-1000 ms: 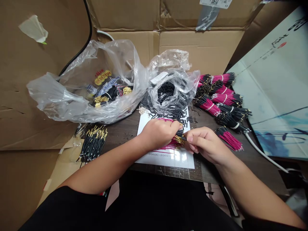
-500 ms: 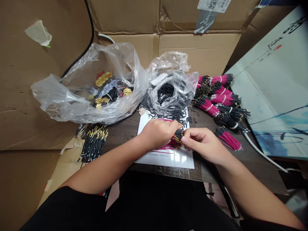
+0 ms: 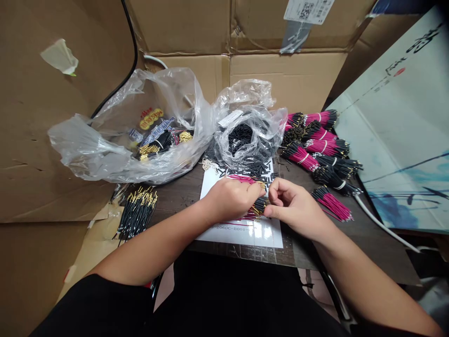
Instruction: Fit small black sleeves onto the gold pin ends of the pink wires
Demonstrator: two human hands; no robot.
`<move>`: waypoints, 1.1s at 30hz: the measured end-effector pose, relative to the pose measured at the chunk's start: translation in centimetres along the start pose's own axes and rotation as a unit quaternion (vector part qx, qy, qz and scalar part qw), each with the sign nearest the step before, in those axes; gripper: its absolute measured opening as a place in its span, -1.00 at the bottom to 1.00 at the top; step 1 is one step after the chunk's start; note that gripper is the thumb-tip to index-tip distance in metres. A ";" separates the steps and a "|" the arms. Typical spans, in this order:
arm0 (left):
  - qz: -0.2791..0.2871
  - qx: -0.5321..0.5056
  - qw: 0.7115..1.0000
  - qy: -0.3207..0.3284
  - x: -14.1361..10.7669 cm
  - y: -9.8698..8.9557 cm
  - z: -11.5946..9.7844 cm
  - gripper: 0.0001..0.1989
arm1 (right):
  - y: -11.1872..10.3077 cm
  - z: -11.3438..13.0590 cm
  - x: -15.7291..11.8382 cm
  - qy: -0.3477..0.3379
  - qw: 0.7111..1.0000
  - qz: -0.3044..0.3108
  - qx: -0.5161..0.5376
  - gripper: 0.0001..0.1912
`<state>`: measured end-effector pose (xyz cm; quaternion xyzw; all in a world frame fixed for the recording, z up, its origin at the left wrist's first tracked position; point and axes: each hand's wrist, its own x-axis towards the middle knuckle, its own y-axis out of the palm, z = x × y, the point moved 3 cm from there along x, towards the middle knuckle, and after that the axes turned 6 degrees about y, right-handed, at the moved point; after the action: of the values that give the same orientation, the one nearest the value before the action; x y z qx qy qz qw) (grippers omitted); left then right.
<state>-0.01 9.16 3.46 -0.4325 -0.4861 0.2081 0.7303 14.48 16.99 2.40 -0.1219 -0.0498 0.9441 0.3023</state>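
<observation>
My left hand point(image 3: 231, 199) is closed round a bundle of thin wires, whose black-sleeved ends with gold tips point(image 3: 260, 204) poke out past the fingers on the right. Just beside those tips is my right hand point(image 3: 294, 203), its fingers curled and the thumb close to the wire ends; anything held in it is too small to make out. Behind my left hand, pink wires point(image 3: 242, 179) lie on a white printed sheet point(image 3: 259, 238). Loose short black sleeves point(image 3: 257, 169) are scattered over the sheet's far part. My left palm and fingers hide most of the bundle.
An open clear bag of black sleeves point(image 3: 242, 135) stands behind the sheet. A larger plastic bag point(image 3: 115, 159) with wire bundles sits left, and black gold-tipped wires point(image 3: 136, 210) lie nearer. Tied pink and black bundles point(image 3: 322, 147) are piled right, with a loose pink bunch point(image 3: 335, 203) below.
My right index finger has drawn back and curled, widening the gap to the thumb by the wire tips. My left hand has turned slightly and keeps hold of the bundle. The view shifted a little.
</observation>
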 end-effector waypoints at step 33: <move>-0.026 -0.048 0.998 -0.014 -0.3 0.1 0.0 -0.70 | 1.1 -0.4 -0.5 -0.006 0.990 0.081 0.114 -0.73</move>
<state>-0.16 8.95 3.24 -0.4513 -0.5168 0.1712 0.7070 14.35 15.76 1.97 -0.0848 0.0664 0.9657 0.2363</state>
